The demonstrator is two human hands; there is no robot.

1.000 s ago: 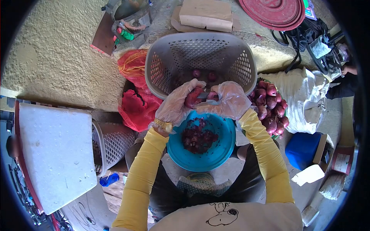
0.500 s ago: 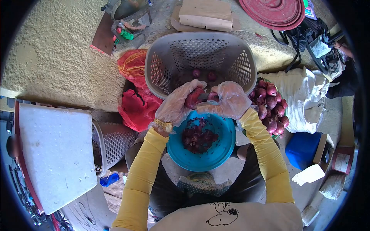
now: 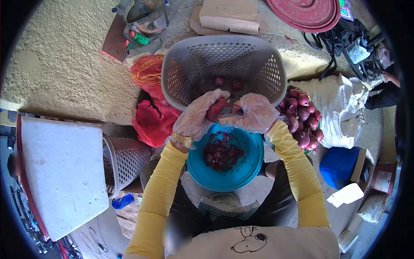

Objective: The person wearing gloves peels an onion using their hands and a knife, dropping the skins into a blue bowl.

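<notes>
Above the blue bowl [image 3: 241, 172], the gloved left hand [image 3: 196, 116] has its grip closed around a red onion [image 3: 215, 110]; the right hand [image 3: 256, 114] grasps a knife [image 3: 227, 110] against it.

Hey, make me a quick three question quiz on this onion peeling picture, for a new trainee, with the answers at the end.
1. True or false: the left hand holds a red onion above the blue bowl.
2. Multiple choice: what lies in the blue bowl? A) whole onions B) dark red onion peelings C) water
3. Fill in: the heap of unpeeled red onions lies to the person's ____ side, next to the grey perforated basket.

Key: 1 true. 2 B. 3 right. Note: the right hand works against the same onion; both hands wear thin clear gloves.
</notes>
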